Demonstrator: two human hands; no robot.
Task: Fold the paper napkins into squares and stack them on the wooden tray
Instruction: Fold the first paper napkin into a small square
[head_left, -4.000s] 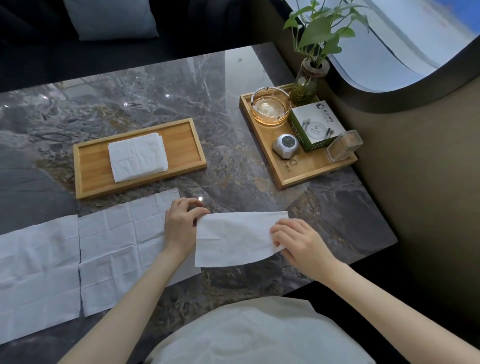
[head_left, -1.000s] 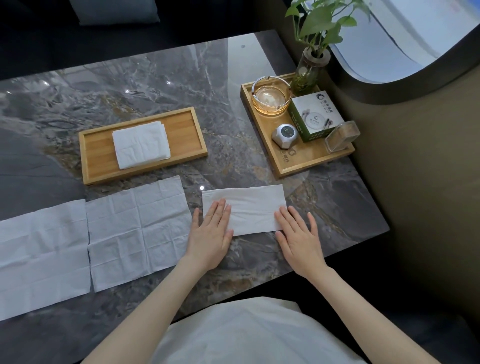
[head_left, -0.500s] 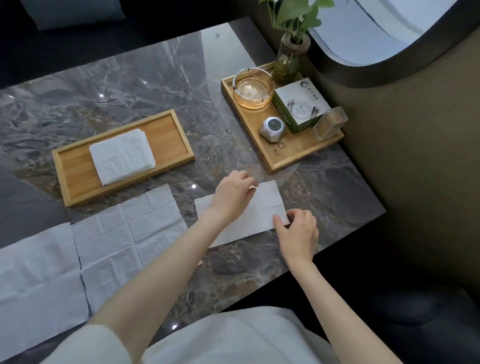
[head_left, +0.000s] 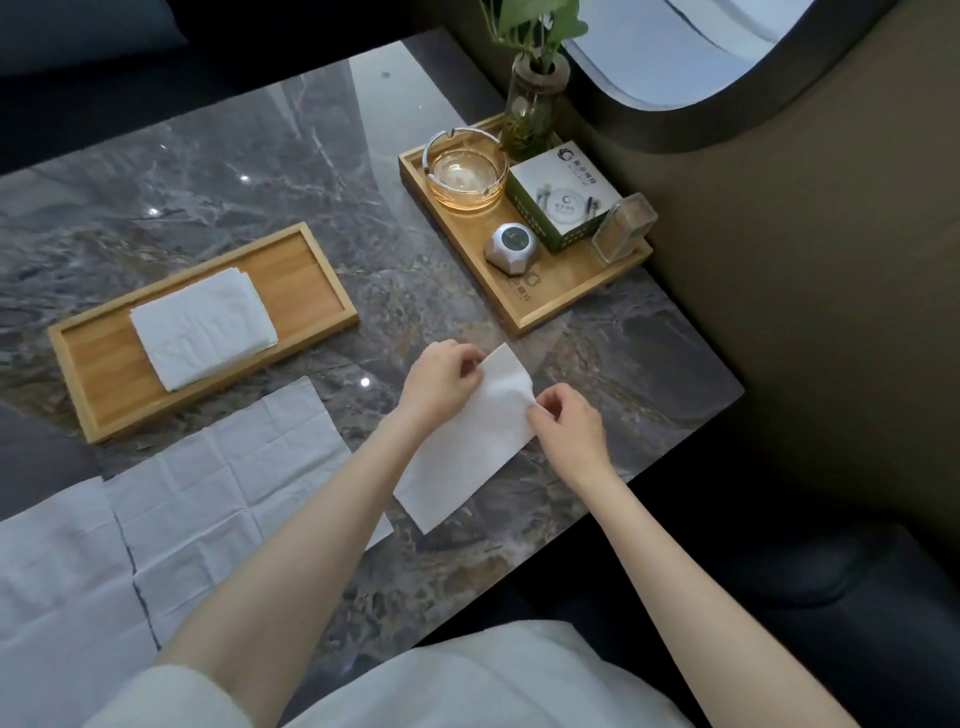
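A white half-folded napkin (head_left: 470, 441) lies as a long strip on the marble table (head_left: 218, 171), its far end lifted. My left hand (head_left: 441, 382) pinches the far left corner of that end. My right hand (head_left: 569, 423) pinches the far right corner. The wooden tray (head_left: 306, 270) sits to the left with a stack of folded napkins (head_left: 202, 327) in its middle. Two unfolded napkins lie at the near left, one (head_left: 223, 473) beside my left forearm and another (head_left: 57, 587) at the frame's edge.
A second wooden tray (head_left: 566, 296) at the far right holds a glass ashtray (head_left: 465, 169), a green and white box (head_left: 563, 195), a small round device (head_left: 509, 247) and a clear holder (head_left: 623, 226). A plant in a glass vase (head_left: 532, 98) stands behind it. The table's edge runs close to my right hand.
Both hands went from pressing the strip flat to pinching the two corners of its right end. That end is now lifted and the strip has swung round to lie diagonally.
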